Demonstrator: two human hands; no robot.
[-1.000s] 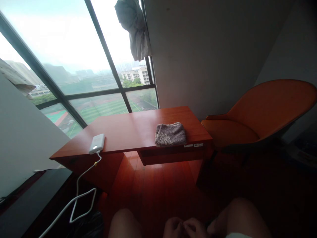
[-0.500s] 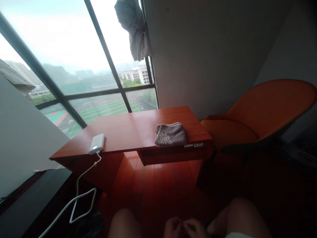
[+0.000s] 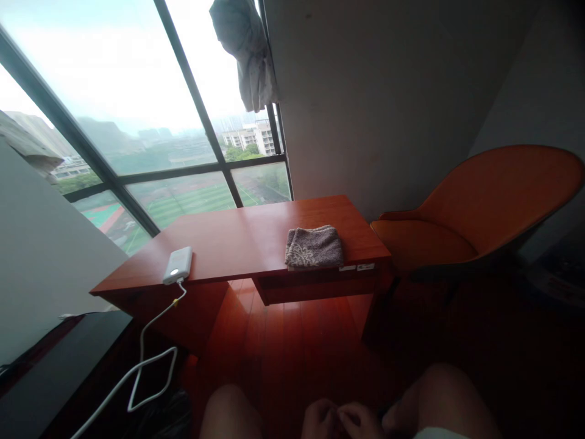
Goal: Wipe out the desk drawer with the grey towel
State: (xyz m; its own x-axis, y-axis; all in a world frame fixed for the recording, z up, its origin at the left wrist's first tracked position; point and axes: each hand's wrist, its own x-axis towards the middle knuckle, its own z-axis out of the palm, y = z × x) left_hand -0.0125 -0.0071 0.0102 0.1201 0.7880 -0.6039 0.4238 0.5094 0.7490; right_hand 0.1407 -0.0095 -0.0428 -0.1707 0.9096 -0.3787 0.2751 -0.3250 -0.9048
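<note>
At the bottom edge of the head view my left hand (image 3: 319, 421) and my right hand (image 3: 362, 422) rest together between my bare knees, fingers curled and touching each other. Whether anything is between the fingers is hidden. Well ahead of them a folded grey-brown towel (image 3: 314, 247) lies on a red-brown wooden desk (image 3: 247, 241), near its right front edge. A white power bank (image 3: 178, 264) sits at the desk's left front edge, with a white cable (image 3: 146, 360) hanging down from it to the floor.
An orange shell chair (image 3: 475, 213) stands to the right of the desk. A large window with dark frames (image 3: 201, 103) fills the back left, a tied curtain (image 3: 244, 49) hanging at its right. A dark surface (image 3: 55, 366) lies at lower left. The floor is red wood.
</note>
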